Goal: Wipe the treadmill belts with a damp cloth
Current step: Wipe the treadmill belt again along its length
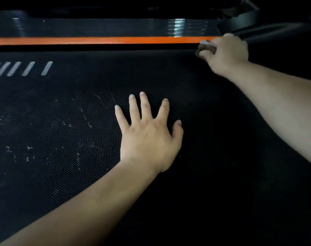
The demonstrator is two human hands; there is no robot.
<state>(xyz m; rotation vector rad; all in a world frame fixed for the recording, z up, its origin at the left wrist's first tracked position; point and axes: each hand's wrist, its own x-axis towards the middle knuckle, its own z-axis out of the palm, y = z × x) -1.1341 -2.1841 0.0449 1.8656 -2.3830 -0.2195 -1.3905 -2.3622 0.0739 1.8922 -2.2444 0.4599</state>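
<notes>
Right grip (225, 54) curled round cloth (205, 48) — at belt (62, 121) far edge | left grip (149, 137) flat on belt — fingers spread

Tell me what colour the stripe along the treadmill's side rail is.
The stripe is orange, seen best in the head view.

No word, number or brand name is legible. The only marking is a row of slanted white bars (21, 68) printed on the black textured treadmill belt (62, 139), at the far left, running off the frame's edge.
</notes>
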